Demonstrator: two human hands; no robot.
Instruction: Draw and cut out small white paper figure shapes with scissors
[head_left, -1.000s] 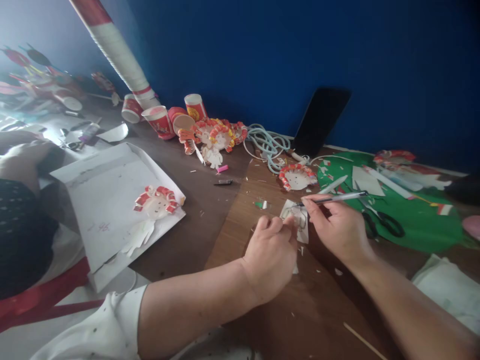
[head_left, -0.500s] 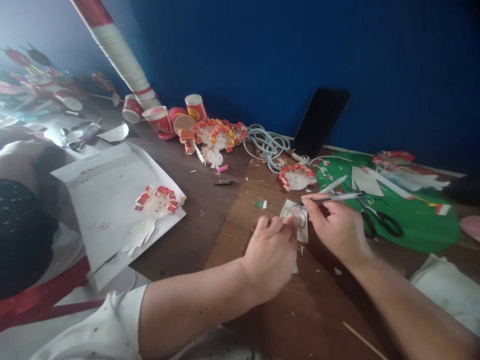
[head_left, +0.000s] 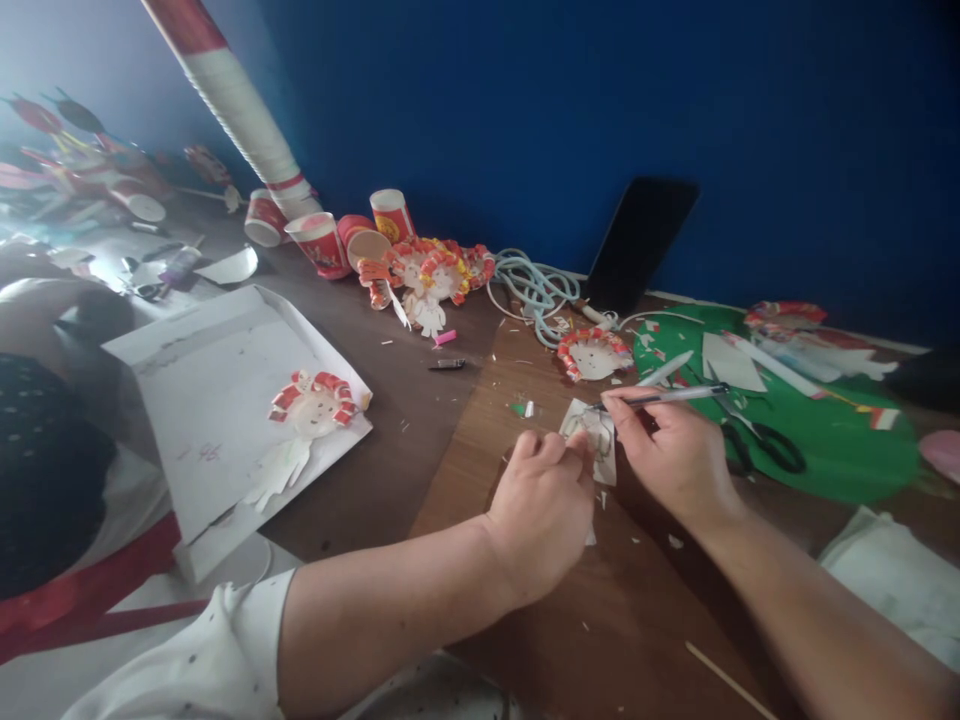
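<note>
On the brown table, a small white paper piece (head_left: 606, 468) lies under my hands, with a pale cutout on top. My left hand (head_left: 544, 505) is closed, its curled fingertips pressing the paper pieces down. Between the fingers of my right hand (head_left: 679, 455) is a pen (head_left: 686, 396), its tip against the upper part of the paper. Black-handled scissors (head_left: 780, 450) rest just right of my right hand, on a green sheet (head_left: 855, 465). Just beyond the paper sits a lion-like paper face (head_left: 595, 357) with a red and white mane.
A dark phone (head_left: 641, 245) leans on the blue wall beside a coiled pale cable (head_left: 534, 285). Red paper cups (head_left: 319, 243) and several paper faces stand at the back. A white folder (head_left: 217, 400) lies left, near another person (head_left: 49, 470). A thin stick (head_left: 727, 680) lies in front.
My hands, the pen and the paper look almost unmoved. The person at the left edge has shifted slightly.
</note>
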